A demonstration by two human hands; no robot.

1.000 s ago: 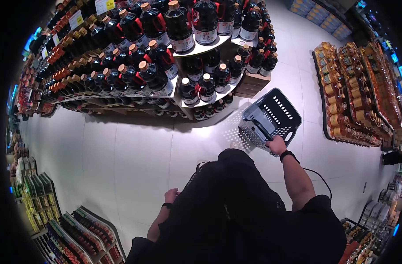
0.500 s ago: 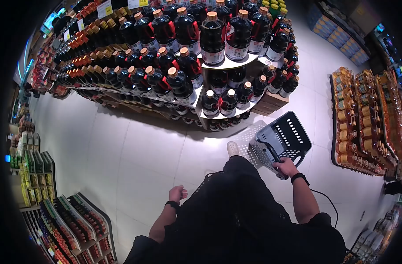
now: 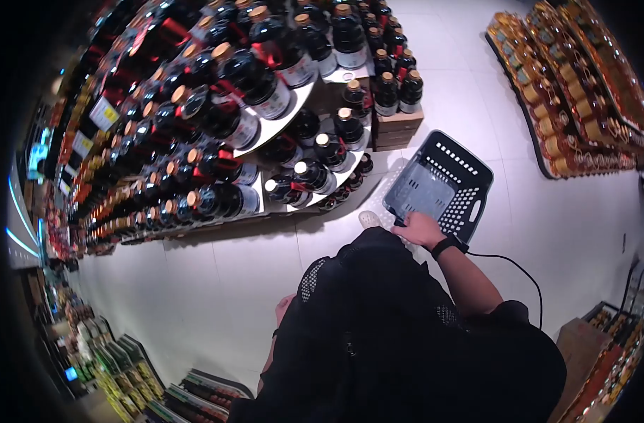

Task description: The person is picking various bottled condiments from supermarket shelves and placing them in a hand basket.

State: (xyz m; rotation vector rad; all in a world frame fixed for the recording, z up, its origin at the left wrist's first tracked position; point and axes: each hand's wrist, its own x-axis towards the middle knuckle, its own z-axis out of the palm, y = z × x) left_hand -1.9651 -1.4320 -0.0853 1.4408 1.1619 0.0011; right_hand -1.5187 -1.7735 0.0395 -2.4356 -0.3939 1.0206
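A dark shopping basket with a grey floor and rows of holes in its walls hangs at my right side. I see nothing in it. My right hand is closed on its handle, which is mostly hidden under the fingers. At my left side, low beside my dark clothing, is my left hand. Only part of it shows and its fingers are hidden. In front of me a tiered display carries many large dark bottles with tan caps, out of contact with either hand.
A wooden crate with more dark bottles stands at the display's right end. Golden oil bottles are stacked at the far right. Shelves with green and yellow packs stand lower left. A black cable runs from near my right wrist.
The view has turned and come nearer the bottle display. The basket's inside now faces me more, with my right hand still on its handle. My left hand has become partly hidden.
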